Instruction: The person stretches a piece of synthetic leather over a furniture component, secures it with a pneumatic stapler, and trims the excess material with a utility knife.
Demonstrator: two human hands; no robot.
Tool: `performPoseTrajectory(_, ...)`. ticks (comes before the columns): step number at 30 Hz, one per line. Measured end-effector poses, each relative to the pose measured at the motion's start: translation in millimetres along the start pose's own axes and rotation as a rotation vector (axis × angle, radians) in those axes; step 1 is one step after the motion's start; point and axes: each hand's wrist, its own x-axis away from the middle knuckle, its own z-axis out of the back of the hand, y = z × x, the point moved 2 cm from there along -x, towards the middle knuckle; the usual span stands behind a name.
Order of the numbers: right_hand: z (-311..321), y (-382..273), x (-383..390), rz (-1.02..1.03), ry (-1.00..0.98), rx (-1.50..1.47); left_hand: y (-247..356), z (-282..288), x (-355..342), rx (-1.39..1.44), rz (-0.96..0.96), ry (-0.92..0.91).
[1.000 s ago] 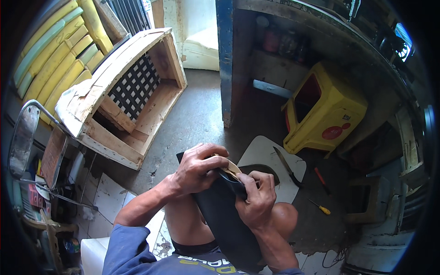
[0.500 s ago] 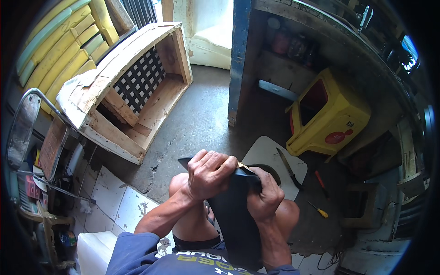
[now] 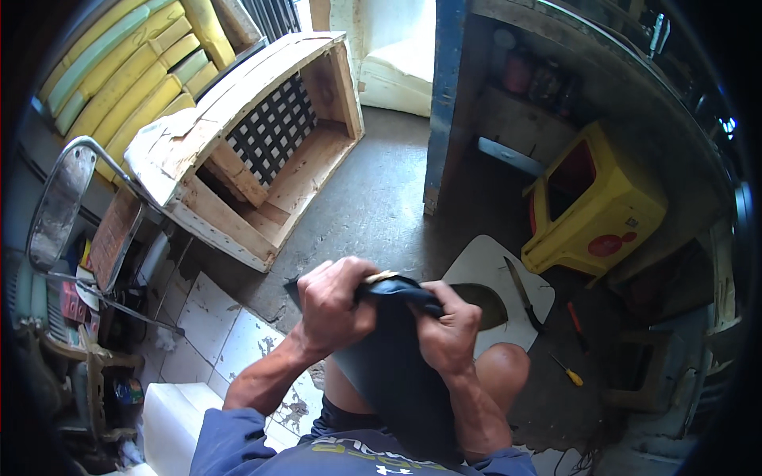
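Observation:
A black, smooth-faced panel or sheet [image 3: 397, 389], which looks like upholstery material, slopes from my lap up to both hands. My left hand [image 3: 335, 305] is closed over its top edge on the left, and one dark corner sticks out beyond the knuckles. Between the hands the black material folds over the edge, with a thin pale-yellow strip [image 3: 381, 277] showing there. On the right of that fold, my right hand [image 3: 448, 329] grips the same edge, thumb on top. Whether a stiff core lies inside is hidden.
A white board [image 3: 476, 262] on the floor bears a knife [image 3: 517, 285] and a dark olive piece [image 3: 486, 305]. Nearby lie a red-handled tool [image 3: 575, 319] and a yellow-handled screwdriver [image 3: 568, 371]. A yellow stool [image 3: 635, 206] lies tipped over. A wooden frame with webbing [image 3: 309, 198] stands ahead left.
The view has shifted, so the surroundings sit further right. Both hands have moved left with the black panel's edge, still gripping it. More of the olive piece on the white board shows.

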Motion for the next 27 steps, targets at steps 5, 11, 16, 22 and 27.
performPoseTrajectory(5, 29, -24, -10, 0.046, 0.321, 0.22, 8, -34, -74, 0.167, -0.394, -0.007)
performPoseTrajectory(11, 35, 4, 27, 0.117, 0.424, 0.478, 3, -92, -41, 0.252, -0.493, -0.078)
performPoseTrajectory(16, 46, 0, 39, 0.089, 0.365, 0.599, 22, -86, -22, 0.21, -0.387, -0.053)
performPoseTrajectory(22, 53, 6, 36, 0.064, 0.36, 0.425, 34, -81, -16, 0.213, -0.29, -0.017)
performPoseTrajectory(27, 68, 12, 35, -0.14, 0.247, 0.212, 49, -67, -27, 0.217, -0.146, -0.171)
